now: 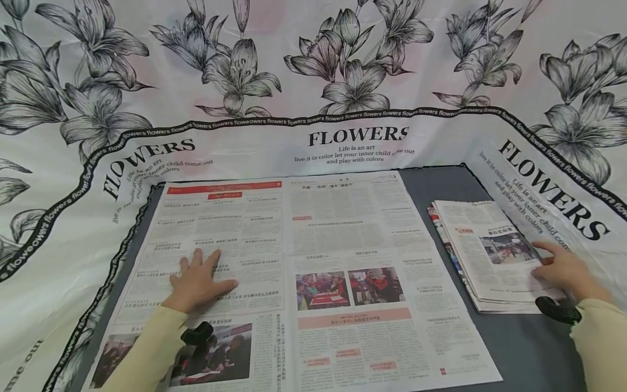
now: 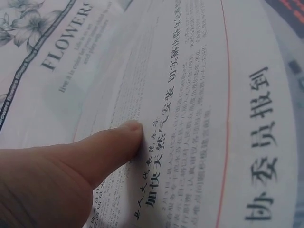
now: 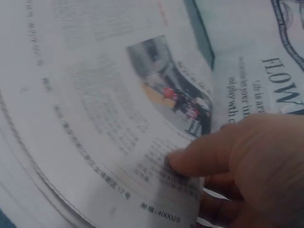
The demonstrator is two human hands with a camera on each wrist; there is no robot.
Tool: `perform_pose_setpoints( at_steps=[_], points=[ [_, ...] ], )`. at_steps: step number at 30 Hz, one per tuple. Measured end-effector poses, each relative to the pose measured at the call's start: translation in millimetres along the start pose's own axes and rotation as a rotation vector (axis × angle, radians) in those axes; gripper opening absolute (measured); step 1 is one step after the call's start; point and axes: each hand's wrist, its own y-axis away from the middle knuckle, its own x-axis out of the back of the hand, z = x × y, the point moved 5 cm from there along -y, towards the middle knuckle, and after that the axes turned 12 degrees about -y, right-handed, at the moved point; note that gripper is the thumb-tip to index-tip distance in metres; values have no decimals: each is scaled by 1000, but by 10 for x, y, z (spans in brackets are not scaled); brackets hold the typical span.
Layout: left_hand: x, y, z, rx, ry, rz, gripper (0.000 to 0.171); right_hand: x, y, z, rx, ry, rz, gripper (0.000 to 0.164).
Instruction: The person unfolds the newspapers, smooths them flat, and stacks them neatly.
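Observation:
An unfolded newspaper (image 1: pixel 343 239) lies spread over the grey tabletop. My left hand (image 1: pixel 198 283) rests on its left page with the fingers straight and splayed. In the left wrist view the thumb (image 2: pixel 111 147) lies beside a bold headline. To the right is a stack of folded newspapers (image 1: pixel 490 272), a colour photo on the top sheet. My right hand (image 1: pixel 565 275) grips the stack's right edge. The right wrist view has its thumb (image 3: pixel 199 154) on the printed top sheet and the other fingers at the edge, partly hidden below it.
A white cloth (image 1: pixel 352 149) printed with flowers and lettering rises behind the table and along both sides. Grey tabletop (image 1: pixel 431 188) shows between the spread newspaper and the folded stack. Each wrist wears a black band (image 1: pixel 197 333).

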Motion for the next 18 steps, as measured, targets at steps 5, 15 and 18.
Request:
perform_pose_setpoints(
  at_steps=[5,15,18],
  points=[
    [26,13,1,-17,7,17,99,-25,49,-71,63,-137,-49,89],
    [26,1,-15,-8,20,21,98,-225,162,-354,144,-772,-364,72],
    [22,-2,-6,-4,22,14,98,-174,166,-583,253,-1135,-458,68]
  ],
)
